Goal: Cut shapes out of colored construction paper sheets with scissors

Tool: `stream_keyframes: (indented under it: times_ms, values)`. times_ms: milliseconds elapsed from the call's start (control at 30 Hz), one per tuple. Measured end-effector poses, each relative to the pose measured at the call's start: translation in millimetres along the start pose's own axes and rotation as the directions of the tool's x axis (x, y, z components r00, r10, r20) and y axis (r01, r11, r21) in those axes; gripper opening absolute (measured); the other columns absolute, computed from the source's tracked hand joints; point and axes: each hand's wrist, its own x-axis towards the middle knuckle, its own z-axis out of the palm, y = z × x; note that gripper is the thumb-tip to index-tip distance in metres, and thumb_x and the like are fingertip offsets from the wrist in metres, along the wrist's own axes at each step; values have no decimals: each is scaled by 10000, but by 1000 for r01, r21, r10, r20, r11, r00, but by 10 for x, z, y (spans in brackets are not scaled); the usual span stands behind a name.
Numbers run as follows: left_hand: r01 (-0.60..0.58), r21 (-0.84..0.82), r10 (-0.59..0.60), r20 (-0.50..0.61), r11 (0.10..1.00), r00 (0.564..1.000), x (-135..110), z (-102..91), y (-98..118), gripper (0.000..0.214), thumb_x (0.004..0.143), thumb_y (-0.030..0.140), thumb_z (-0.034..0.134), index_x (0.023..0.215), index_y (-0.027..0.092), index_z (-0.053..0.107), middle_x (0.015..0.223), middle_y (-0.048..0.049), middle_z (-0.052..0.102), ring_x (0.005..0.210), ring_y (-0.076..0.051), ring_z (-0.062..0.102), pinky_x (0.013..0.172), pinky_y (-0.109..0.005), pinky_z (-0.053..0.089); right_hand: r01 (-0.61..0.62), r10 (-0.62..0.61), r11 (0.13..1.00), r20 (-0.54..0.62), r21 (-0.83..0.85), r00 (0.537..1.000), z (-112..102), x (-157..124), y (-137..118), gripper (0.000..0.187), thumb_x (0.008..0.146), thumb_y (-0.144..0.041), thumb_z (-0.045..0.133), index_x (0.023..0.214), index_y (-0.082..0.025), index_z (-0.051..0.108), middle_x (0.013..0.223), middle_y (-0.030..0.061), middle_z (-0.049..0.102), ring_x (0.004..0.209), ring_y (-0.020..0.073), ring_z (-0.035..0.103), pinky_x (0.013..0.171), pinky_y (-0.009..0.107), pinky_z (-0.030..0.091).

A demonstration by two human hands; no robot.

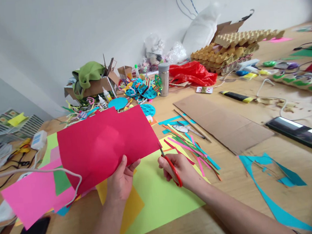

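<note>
My left hand (121, 180) pinches the lower edge of a large sheet of red paper (100, 143), its thumb on the near face. The sheet is held up above the table, with a stepped notch along its top edge. In my right hand (180, 165) is a pair of scissors (173, 169) with red handles, and the blades point up at the sheet's right corner. I cannot tell whether the blades touch the paper. Beneath both hands lies a yellow-green sheet (163, 200), with an orange-yellow sheet (131, 206) partly over it.
Thin coloured paper strips (194, 150) lie to the right, beside a flat cardboard piece (219, 122). Blue paper scraps (261, 191) and a phone-like black device (305, 133) are farther right. A white cable (54, 170) crosses pink paper (28, 193) at left. A steel flask (164, 80) stands behind.
</note>
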Motion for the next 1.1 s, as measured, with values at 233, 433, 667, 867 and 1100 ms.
stream_keyframes:
  times_ms: [233,433,667,867,1100]
  values:
    - [6,7,-6,1,1000,1000,-1,-17,-3,390,701,136,740,1078,194,655,1023,-51,705,814,-187,685,712,-339,611,-5,5,1000,-1,7,1000,0,-12,-12,408,809,-532,566,642,-161,551,469,-8,557,398,99,507,376,181,338]
    - [-6,-1,6,-2,1000,1000,-4,0,6,432,690,132,747,1102,213,646,1011,-35,708,819,-182,685,696,-319,609,2,-2,1000,2,-16,1000,-7,-12,-10,418,820,-544,545,647,-163,553,484,-1,564,418,103,517,387,184,344]
    - [-5,3,5,-2,1000,1000,-1,0,4,409,716,128,727,1104,226,642,1002,-30,708,831,-178,677,697,-328,611,-9,9,1000,-1,-15,1000,-11,-14,-23,424,818,-548,545,636,-164,546,475,-5,554,409,99,505,383,183,340]
    - [-10,12,10,12,1000,1000,7,-19,-4,422,716,140,730,1120,221,638,1007,-39,707,829,-182,680,715,-332,609,-4,4,1000,-7,-12,1000,-9,-17,-12,409,815,-534,556,643,-163,547,466,-13,549,402,96,496,383,182,335]
    - [-13,2,13,-7,1000,1000,-6,11,11,466,687,130,750,1131,216,635,1013,-41,711,818,-182,685,701,-312,606,-25,25,1000,-16,3,1000,-10,-12,-16,418,791,-555,576,642,-166,544,430,-31,521,370,92,484,370,183,326]
